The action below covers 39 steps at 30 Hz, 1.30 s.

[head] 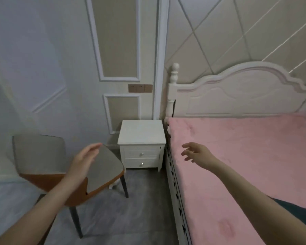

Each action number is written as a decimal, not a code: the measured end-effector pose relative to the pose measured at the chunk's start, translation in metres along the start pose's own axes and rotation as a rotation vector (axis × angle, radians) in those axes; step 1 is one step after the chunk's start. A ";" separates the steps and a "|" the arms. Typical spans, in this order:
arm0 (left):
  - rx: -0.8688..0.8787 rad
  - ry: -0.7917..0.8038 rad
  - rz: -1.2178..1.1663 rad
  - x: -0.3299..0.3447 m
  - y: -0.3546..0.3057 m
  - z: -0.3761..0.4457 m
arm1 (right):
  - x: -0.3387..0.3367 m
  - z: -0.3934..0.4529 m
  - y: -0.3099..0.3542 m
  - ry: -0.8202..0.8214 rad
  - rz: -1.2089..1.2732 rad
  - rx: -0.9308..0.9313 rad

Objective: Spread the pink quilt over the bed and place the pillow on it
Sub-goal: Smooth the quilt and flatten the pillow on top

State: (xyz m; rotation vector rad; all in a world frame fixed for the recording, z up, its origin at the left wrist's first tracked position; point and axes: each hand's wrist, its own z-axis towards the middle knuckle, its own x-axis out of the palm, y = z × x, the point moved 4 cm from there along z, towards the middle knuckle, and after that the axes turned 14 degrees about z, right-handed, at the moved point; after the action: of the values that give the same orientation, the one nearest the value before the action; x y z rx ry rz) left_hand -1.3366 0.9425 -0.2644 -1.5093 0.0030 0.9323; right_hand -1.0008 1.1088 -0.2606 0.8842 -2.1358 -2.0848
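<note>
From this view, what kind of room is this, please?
Most likely a bedroom: a bed with a white carved headboard and pink cover, plus a small white nightstand beside it.

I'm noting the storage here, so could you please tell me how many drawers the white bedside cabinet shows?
2. The white bedside cabinet shows an upper drawer and a lower drawer directly beneath, each with a small round knob. Its sides and back are hidden.
</note>
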 end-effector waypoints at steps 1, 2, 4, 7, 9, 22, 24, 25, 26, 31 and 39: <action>-0.003 -0.002 -0.001 0.008 0.001 0.021 | -0.003 0.016 -0.001 -0.008 -0.008 0.006; 0.009 0.006 0.001 0.024 0.001 0.056 | -0.010 0.044 -0.006 -0.026 -0.007 0.020; 0.040 0.061 0.029 0.060 0.000 0.126 | -0.026 0.096 -0.016 -0.080 0.007 0.050; 0.092 0.151 0.007 0.115 -0.012 0.206 | -0.054 0.151 -0.031 -0.139 0.021 0.101; 0.116 0.236 -0.009 0.162 -0.031 0.267 | -0.082 0.190 -0.041 -0.190 0.025 0.136; 0.366 0.498 0.061 0.436 -0.168 0.525 | -0.281 0.410 -0.104 -0.520 0.153 0.259; 0.363 0.540 0.057 0.473 -0.171 0.568 | -0.296 0.455 -0.127 -0.528 0.166 0.297; 0.342 0.551 0.059 0.487 -0.172 0.584 | -0.299 0.471 -0.135 -0.528 0.171 0.321; 0.326 0.562 0.062 0.500 -0.173 0.601 | -0.303 0.489 -0.142 -0.527 0.169 0.347; 0.426 0.639 0.158 0.572 -0.176 0.677 | -0.325 0.577 -0.172 -0.497 0.154 0.431; 0.495 0.782 0.279 0.753 -0.142 0.781 | -0.346 0.700 -0.248 -0.457 -0.251 0.595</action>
State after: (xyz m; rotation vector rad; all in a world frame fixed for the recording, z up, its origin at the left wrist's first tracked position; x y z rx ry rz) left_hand -1.1782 2.0088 -0.4504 -1.3268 0.9589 0.4466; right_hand -0.8991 1.9025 -0.4374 0.7927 -3.1391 -1.9095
